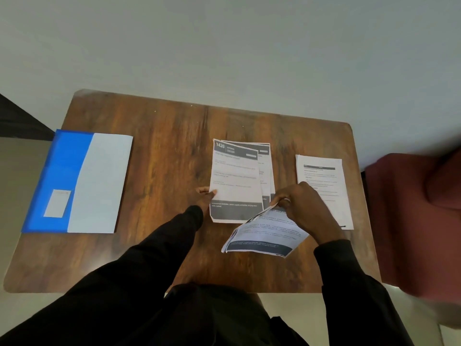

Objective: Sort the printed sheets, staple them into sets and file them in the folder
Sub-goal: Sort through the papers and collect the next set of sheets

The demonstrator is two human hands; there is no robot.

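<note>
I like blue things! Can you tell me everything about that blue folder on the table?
The blue folder lies flat at the table's left edge, its left side slightly overhanging. It looks like smooth plastic, with a small pale label near its lower left. A plain white sheet covers its right half. Neither hand touches it.

R hand [303, 203] pinching sheets [264, 236]
</note>
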